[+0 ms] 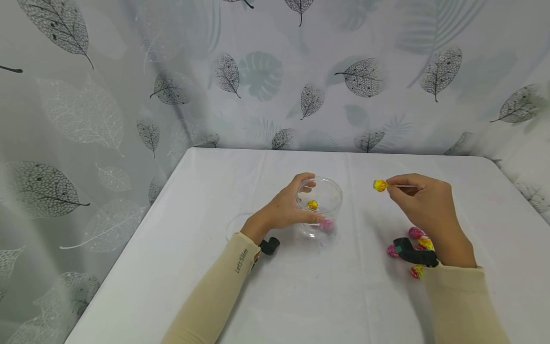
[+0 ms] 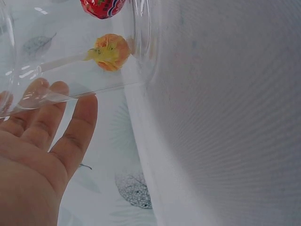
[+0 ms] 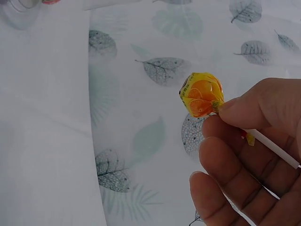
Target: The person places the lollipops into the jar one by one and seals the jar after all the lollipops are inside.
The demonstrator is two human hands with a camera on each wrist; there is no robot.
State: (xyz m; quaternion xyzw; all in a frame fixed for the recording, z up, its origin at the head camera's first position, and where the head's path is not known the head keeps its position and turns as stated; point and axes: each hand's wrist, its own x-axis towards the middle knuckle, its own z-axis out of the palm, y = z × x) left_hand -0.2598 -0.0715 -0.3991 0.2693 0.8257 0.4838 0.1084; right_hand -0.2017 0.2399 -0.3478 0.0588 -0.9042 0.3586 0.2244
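One lollipop with a round head in a shiny yellow wrapper printed with orange slices (image 1: pixel 380 185) was in the air above the right side of the table, well apart from the jar. The right hand (image 1: pixel 423 203) pinched it just behind the head between thumb and index finger, the remaining fingers loosely bent, and its thin white stick (image 3: pixel 275 148) ran back under the palm.

To its left, the left hand (image 1: pixel 285 205) curved part-way closed around a clear, round plastic jar (image 1: pixel 336 209), thumb on the near side and fingers on the far side. The jar's mouth faced upward; whether its base touched the table could not be told. Inside were a yellow-orange wrapped lollipop (image 1: pixel 312 205) and a pink-red wrapped one (image 1: pixel 326 224).

Below the right wrist lay four loose lollipops, partly hidden: two pink ones (image 1: pixel 416 232) and two yellow-and-red ones (image 1: pixel 417 272). A clear round lid (image 1: pixel 227 229) rested beyond the left forearm, partly covered by it.

Each wrist carried a black camera (image 1: pixel 414 252), and both forearms wore beige sleeves (image 1: pixel 210 291), the left one lettered. Beneath everything spread a white-covered table (image 1: pixel 335 296), and behind it hung a pale curtain printed with grey and green leaves (image 1: pixel 266 28).
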